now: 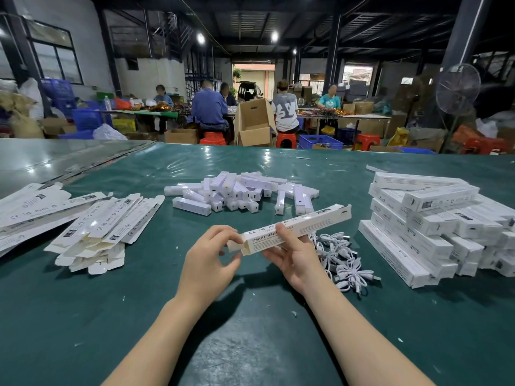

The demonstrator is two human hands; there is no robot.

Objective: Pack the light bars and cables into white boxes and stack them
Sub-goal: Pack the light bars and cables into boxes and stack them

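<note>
A long white box [315, 222] is held above the green table [139, 316], tilted up to the right. My right hand [295, 260] grips it from below near its left end. My left hand [210, 256] pinches the small end flap at the box's left end. A pile of white light bars [239, 192] lies behind the box. White cables [344, 263] lie bunched just right of my right hand. Flat unfolded boxes [106, 227] are heaped at the left. Packed white boxes [434, 224] are stacked at the right.
More flat box blanks [30, 210] lie at the far left edge. Beyond the table's far edge, several people sit at other tables among cardboard cartons [255, 123], blue crates [320, 141] and red stools. A standing fan [457, 89] is at the back right.
</note>
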